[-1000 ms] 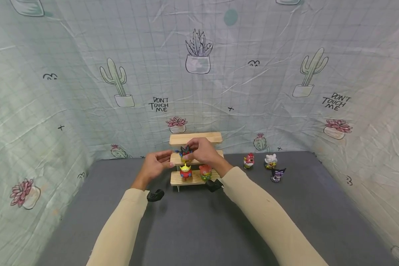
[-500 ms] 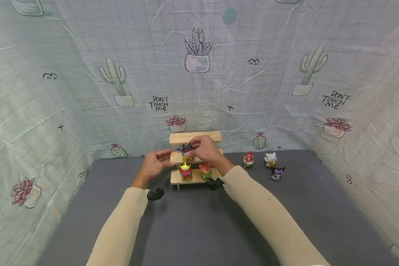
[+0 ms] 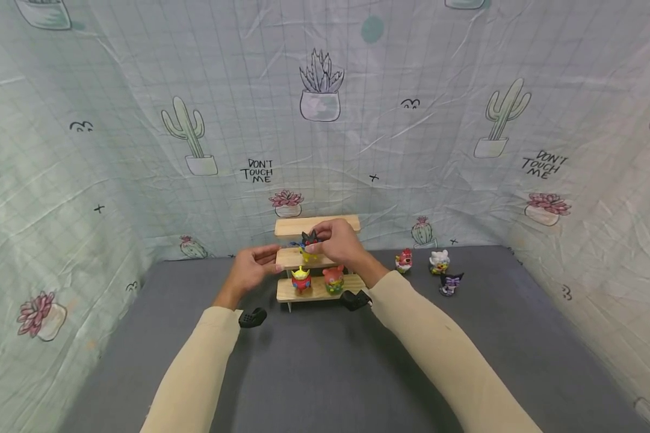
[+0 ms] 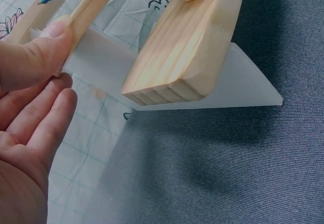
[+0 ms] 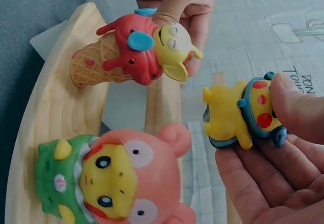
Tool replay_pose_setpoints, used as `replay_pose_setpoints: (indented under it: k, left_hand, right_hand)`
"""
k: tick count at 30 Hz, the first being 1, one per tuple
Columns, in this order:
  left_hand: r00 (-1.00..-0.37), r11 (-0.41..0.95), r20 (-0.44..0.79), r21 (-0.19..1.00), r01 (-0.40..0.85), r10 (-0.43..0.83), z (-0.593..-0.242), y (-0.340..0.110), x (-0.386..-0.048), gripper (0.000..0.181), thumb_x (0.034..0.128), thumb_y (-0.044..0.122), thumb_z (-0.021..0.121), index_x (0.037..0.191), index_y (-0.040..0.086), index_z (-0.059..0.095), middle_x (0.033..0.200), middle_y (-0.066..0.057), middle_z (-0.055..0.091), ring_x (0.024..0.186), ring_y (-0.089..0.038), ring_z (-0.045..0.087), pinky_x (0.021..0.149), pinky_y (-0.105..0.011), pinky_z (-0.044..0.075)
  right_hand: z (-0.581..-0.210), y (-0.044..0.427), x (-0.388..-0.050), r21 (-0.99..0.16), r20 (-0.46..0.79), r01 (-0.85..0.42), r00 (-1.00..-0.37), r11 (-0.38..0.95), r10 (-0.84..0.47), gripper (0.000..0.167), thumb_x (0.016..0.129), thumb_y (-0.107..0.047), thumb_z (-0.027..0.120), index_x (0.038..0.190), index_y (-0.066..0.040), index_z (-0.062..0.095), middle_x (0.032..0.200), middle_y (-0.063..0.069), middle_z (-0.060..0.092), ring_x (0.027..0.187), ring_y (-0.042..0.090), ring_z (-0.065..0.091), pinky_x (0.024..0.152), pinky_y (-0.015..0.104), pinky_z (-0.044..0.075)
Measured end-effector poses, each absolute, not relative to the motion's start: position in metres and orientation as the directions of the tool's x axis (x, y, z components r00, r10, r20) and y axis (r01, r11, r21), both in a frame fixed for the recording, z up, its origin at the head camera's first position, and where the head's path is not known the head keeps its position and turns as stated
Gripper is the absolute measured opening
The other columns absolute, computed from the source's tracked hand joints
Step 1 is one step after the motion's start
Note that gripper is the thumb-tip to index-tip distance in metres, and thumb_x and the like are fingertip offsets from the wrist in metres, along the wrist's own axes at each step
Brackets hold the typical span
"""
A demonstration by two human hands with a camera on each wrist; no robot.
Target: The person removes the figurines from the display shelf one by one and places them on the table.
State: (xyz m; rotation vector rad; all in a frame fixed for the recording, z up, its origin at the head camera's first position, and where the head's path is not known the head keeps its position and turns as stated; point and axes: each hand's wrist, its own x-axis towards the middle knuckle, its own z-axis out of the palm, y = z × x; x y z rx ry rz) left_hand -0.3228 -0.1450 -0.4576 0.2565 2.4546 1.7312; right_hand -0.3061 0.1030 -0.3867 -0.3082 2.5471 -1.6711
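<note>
My right hand (image 3: 340, 242) pinches a small yellow figurine with a dark hood (image 5: 230, 113) between thumb and fingers. It holds the figurine by the head at the middle tier; in the right wrist view the feet look clear of the wood. My left hand (image 3: 249, 267) grips the left end of the middle tier of a wooden three-tier display shelf (image 3: 316, 226), thumb above and fingers below, as the left wrist view shows. On the bottom tier stand a red-and-yellow ice-cream-cone figurine (image 5: 134, 47) and a figurine with a pink hood and green body (image 5: 121, 178).
Right of the shelf, on the grey cloth (image 3: 314, 373), stand a red-and-white figurine (image 3: 403, 261), a white figurine (image 3: 440, 262) and a black-and-purple figurine (image 3: 451, 284). A printed curtain (image 3: 325, 156) hangs close behind the shelf.
My right hand has shifted a little right and up with the hooded figurine, along the middle tier. The left hand keeps its grip on the shelf's end.
</note>
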Motion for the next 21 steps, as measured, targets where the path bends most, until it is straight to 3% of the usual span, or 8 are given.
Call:
replay_pose_setpoints:
  k: [10,15,21]
  left_hand:
    - [-0.977,0.358,-0.006,0.931,0.071,0.211,-0.458,-0.145,-0.323,0.058,0.0965,0.01,0.075,0.151,0.005,0.055,0.157,-0.019,0.053,0.146,-0.035,0.052,0.115,-0.044,0.054]
    - [-0.979,0.371,-0.011,0.926,0.068,0.205,-0.458,-0.146,-0.322,0.058,0.0965,0.01,0.075,0.151,0.005,0.055,0.157,-0.019,0.052,0.146,-0.035,0.052,0.115,-0.045,0.054]
    - [-0.979,0.37,-0.004,0.926,0.074,0.206,-0.458,-0.144,-0.321,0.058,0.0962,0.009,0.075,0.151,0.004,0.055,0.156,-0.02,0.054,0.146,-0.036,0.052,0.115,-0.045,0.054]
  right_hand:
    - [-0.382,0.115,-0.301,-0.905,0.074,-0.161,-0.971,0.394,-0.227,0.03,0.091,-0.007,0.081,0.12,-0.002,0.074,0.111,0.017,0.079,0.099,0.025,0.075,0.085,0.035,0.064]
    - [-0.38,0.118,-0.298,-0.895,0.04,-0.129,-0.977,0.427,-0.21,0.04,0.091,-0.01,0.082,0.129,-0.002,0.07,0.118,0.017,0.077,0.109,0.029,0.074,0.093,0.04,0.064]
    - [-0.379,0.125,-0.295,-0.893,0.042,-0.126,-0.979,0.433,-0.197,0.037,0.09,-0.008,0.082,0.125,-0.001,0.072,0.117,0.018,0.077,0.11,0.03,0.073,0.096,0.04,0.063]
